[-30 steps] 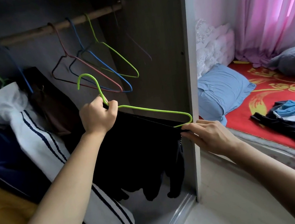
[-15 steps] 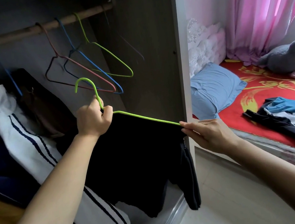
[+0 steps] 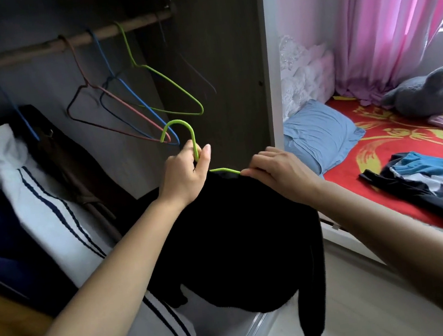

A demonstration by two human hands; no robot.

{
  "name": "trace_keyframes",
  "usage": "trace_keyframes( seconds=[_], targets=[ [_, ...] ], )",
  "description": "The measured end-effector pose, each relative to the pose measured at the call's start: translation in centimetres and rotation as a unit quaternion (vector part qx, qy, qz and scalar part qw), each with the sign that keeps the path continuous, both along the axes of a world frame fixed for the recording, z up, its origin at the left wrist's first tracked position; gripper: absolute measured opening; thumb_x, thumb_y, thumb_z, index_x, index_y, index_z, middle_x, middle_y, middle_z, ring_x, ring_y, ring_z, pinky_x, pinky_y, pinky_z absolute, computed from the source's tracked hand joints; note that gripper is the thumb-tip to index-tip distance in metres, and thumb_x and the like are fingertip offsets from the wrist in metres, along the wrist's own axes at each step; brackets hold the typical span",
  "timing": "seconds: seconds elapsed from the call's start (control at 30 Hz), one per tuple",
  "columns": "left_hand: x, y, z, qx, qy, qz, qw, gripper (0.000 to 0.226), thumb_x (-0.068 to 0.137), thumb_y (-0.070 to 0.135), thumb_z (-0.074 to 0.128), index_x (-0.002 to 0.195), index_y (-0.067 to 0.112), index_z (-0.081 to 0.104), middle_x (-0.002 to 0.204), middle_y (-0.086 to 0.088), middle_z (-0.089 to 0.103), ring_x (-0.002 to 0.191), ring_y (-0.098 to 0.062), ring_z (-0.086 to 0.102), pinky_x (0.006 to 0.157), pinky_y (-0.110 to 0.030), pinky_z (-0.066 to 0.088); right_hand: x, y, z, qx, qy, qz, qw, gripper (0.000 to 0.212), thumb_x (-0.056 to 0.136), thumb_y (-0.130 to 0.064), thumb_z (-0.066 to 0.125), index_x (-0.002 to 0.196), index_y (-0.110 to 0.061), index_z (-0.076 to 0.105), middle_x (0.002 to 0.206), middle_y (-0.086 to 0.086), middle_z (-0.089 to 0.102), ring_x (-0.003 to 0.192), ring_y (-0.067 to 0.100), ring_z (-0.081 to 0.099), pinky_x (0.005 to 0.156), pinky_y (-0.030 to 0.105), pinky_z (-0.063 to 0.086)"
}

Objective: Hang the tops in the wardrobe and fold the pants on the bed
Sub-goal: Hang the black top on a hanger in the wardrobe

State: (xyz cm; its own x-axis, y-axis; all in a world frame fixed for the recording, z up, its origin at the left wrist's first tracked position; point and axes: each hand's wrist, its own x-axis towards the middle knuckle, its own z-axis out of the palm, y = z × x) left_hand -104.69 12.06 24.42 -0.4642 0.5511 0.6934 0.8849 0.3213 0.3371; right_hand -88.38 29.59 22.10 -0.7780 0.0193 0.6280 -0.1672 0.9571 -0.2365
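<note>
A black top [image 3: 234, 245] hangs on a green wire hanger [image 3: 180, 128] in front of the open wardrobe. My left hand [image 3: 187, 172] grips the hanger's neck just below the hook. My right hand [image 3: 277, 171] pinches the black fabric at the hanger's right shoulder, close beside the left hand. One sleeve dangles toward the floor. The wooden rail [image 3: 60, 45] runs above, with the hook well below it. On the bed [image 3: 382, 145] lies a dark and blue garment [image 3: 439, 188].
Three bare hangers, brown [image 3: 83, 102], blue [image 3: 118, 91] and green [image 3: 164, 90], hang on the rail. A white striped garment [image 3: 49, 206] and dark clothes hang at left. The wardrobe side panel [image 3: 270, 75] stands right of the hands. A blue pillow [image 3: 321, 134] and grey plush toy [image 3: 426, 93] lie on the bed.
My right hand slid left along the hanger from its far end to near my left hand, drawing the black top over the shoulder. The hanger tipped more upright.
</note>
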Motion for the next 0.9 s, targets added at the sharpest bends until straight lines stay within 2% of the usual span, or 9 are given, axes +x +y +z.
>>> trace_keyframes(
  seconds=[0.1, 0.2, 0.33, 0.4, 0.47, 0.57, 0.63, 0.73, 0.9],
  targets=[
    [0.3, 0.4, 0.1, 0.000, -0.046, -0.014, 0.999, 0.040, 0.101, 0.051, 0.041, 0.069, 0.026, 0.042, 0.054, 0.002, 0.052, 0.057, -0.008, 0.055, 0.054, -0.022, 0.031, -0.8, -0.1, 0.6, 0.021, 0.004, 0.021, 1.000, 0.036, 0.103, -0.043, 0.045, 0.090, -0.012, 0.060, 0.085, -0.001, 0.059, 0.077, 0.014, 0.051, 0.068, 0.033, 0.049],
    [0.4, 0.5, 0.4, 0.024, -0.122, -0.031, 0.992, 0.052, 0.097, 0.060, 0.039, 0.065, 0.019, 0.042, 0.056, -0.002, 0.052, 0.057, -0.015, 0.053, 0.056, -0.033, 0.039, -1.4, -0.9, 0.5, -0.049, 0.031, 0.061, 0.996, 0.018, 0.101, -0.038, 0.057, 0.106, -0.020, 0.059, 0.110, -0.004, 0.051, 0.089, 0.006, 0.054, 0.077, 0.019, 0.049],
    [-0.1, -0.4, 2.2, 0.112, -0.133, -0.034, 0.984, 0.056, 0.093, 0.064, 0.048, 0.059, 0.021, 0.038, 0.052, 0.006, 0.046, 0.050, -0.012, 0.045, 0.050, -0.021, 0.034, -0.3, 1.1, 1.6, -0.106, 0.051, 0.002, 0.993, 0.046, 0.101, -0.051, 0.049, 0.139, -0.025, 0.044, 0.139, -0.005, 0.040, 0.105, 0.009, 0.056, 0.090, 0.021, 0.048],
    [-0.6, -1.1, 3.9, 0.156, -0.137, -0.042, 0.977, 0.053, 0.094, 0.059, 0.052, 0.057, 0.025, 0.037, 0.049, 0.012, 0.043, 0.048, -0.006, 0.041, 0.051, -0.016, 0.031, 0.7, 2.6, 2.7, -0.012, -0.011, -0.050, 0.999, 0.051, 0.101, -0.060, 0.034, 0.135, -0.026, 0.050, 0.130, -0.003, 0.053, 0.111, 0.014, 0.057, 0.090, 0.030, 0.049],
    [-0.7, -1.2, 5.6, 0.185, -0.163, -0.059, 0.967, 0.051, 0.094, 0.053, 0.056, 0.057, 0.022, 0.043, 0.049, 0.013, 0.043, 0.050, -0.003, 0.040, 0.053, -0.015, 0.033, 1.0, 3.0, 3.7, 0.048, -0.059, -0.074, 0.994, 0.052, 0.099, -0.063, 0.026, 0.117, -0.024, 0.057, 0.102, 0.000, 0.067, 0.095, 0.025, 0.064, 0.078, 0.039, 0.053],
    [0.0, -0.8, 7.3, 0.181, -0.201, -0.088, 0.959, 0.046, 0.098, 0.043, 0.055, 0.064, 0.013, 0.058, 0.059, 0.009, 0.054, 0.060, -0.006, 0.051, 0.065, -0.021, 0.043, 0.2, 2.4, 5.3, 0.074, -0.060, -0.078, 0.992, 0.049, 0.097, -0.063, 0.027, 0.096, -0.020, 0.051, 0.072, 0.001, 0.061, 0.070, 0.031, 0.064, 0.062, 0.044, 0.053],
    [0.3, -0.9, 8.1, 0.142, -0.208, -0.100, 0.963, 0.043, 0.101, 0.039, 0.051, 0.067, 0.014, 0.064, 0.067, 0.005, 0.059, 0.066, 0.000, 0.056, 0.071, -0.015, 0.045, -0.2, 2.0, 6.0, 0.072, -0.063, -0.061, 0.994, 0.045, 0.098, -0.061, 0.028, 0.102, -0.023, 0.053, 0.075, -0.001, 0.063, 0.071, 0.027, 0.064, 0.063, 0.043, 0.054],
    [0.2, -1.4, 9.4, 0.081, -0.197, -0.093, 0.973, 0.046, 0.102, 0.038, 0.048, 0.073, 0.011, 0.070, 0.066, 0.012, 0.051, 0.061, 0.008, 0.054, 0.064, -0.005, 0.037, -1.0, 1.0, 6.1, 0.065, -0.055, -0.050, 0.995, 0.039, 0.100, -0.057, 0.032, 0.109, -0.025, 0.054, 0.080, 0.000, 0.066, 0.075, 0.028, 0.065, 0.066, 0.042, 0.053],
    [0.3, -1.6, 10.0, 0.035, -0.176, -0.095, 0.979, 0.044, 0.102, 0.043, 0.046, 0.078, 0.018, 0.074, 0.077, 0.012, 0.052, 0.072, 0.007, 0.056, 0.069, -0.007, 0.038, -3.2, -1.3, 5.7, 0.055, -0.034, -0.044, 0.997, 0.035, 0.102, -0.054, 0.034, 0.104, -0.025, 0.054, 0.063, -0.010, 0.050, 0.063, 0.021, 0.058, 0.053, 0.031, 0.038]
  ],
)
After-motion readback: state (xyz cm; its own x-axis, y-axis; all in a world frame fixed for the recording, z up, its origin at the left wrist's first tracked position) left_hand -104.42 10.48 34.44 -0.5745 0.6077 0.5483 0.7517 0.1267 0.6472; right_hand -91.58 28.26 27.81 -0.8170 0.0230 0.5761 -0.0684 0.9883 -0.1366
